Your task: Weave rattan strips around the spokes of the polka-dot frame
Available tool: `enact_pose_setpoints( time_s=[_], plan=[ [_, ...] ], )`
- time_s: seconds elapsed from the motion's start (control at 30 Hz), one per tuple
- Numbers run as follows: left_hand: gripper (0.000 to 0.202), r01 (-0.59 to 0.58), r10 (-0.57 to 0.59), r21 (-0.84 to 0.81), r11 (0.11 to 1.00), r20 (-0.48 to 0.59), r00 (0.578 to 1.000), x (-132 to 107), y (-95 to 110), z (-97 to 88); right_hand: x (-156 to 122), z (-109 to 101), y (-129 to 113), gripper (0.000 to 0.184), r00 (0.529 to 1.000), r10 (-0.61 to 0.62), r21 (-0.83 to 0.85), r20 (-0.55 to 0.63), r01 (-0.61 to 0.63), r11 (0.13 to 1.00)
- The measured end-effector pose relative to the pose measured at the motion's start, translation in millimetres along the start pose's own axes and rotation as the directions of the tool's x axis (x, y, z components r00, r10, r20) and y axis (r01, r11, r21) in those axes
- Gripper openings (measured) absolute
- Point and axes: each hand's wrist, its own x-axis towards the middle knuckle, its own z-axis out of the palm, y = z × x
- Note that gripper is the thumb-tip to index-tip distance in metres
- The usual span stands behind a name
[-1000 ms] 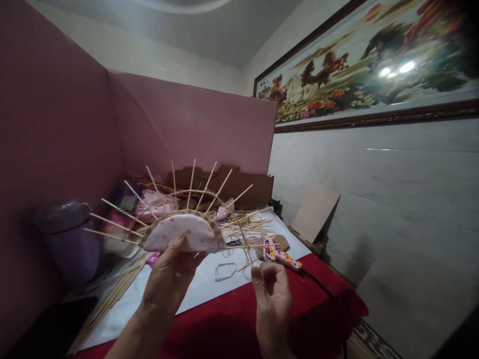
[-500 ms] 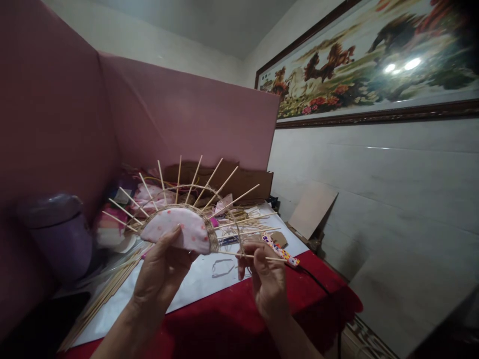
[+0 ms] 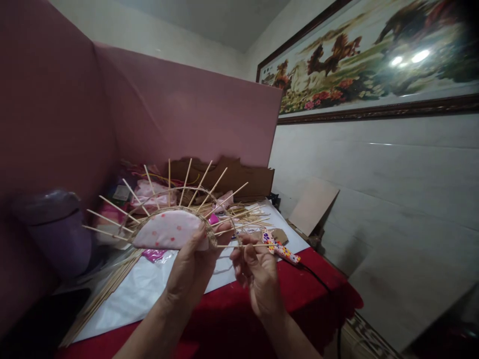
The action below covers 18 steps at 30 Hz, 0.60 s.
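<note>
Low and just left of centre in the head view, the only feed I have, a half-round fabric panel (image 3: 164, 230) stands with its curved rim up, thin wooden sticks (image 3: 217, 185) fanning out from it. Its long axis runs nearly level from left to right, the straight edge at the bottom. I see the left hand (image 3: 190, 267) clamped on the panel's right end, thumb on the spotted face, fingers behind. The right hand (image 3: 259, 279) sits just beyond that end, at lower centre-right, its fingertips closed on the jute twine (image 3: 236, 232) where it meets the lowest right-hand stick (image 3: 227, 246); whether they pinch the stick too, I cannot tell. For me the relation that matters is there: this stick points right, out of the panel and across the right hand's fingertips, so the right hand is nearer the crossing while the left bears the panel. The twine arcs over the fan, apart from the rim. Just right of the fingers, a flower-patterned glue gun (image 3: 283, 252) lies on the table, which wears a red cloth (image 3: 310, 286) under a white sheet (image 3: 119, 306).
</note>
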Motion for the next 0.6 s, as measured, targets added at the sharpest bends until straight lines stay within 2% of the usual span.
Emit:
enact_pose_setpoints(
  time_s=[0.23, 0.6],
  plan=[
    [0.023, 0.067, -0.07, 0.044, 0.997, 0.057, 0.996, 6.1, -0.3, 1.8, -2.1, -18.2, 9.6, 0.02, 0.995, -0.089, -0.1, -0.039, 0.085, 0.991],
    [0.031, 0.182, -0.182, 0.022, 0.983, 0.015, 0.983, 2.4, -11.3, -9.3, -4.9, -36.7, 16.2, 0.016, 0.992, -0.128, -0.316, -0.008, 0.119, 0.941]
  ],
)
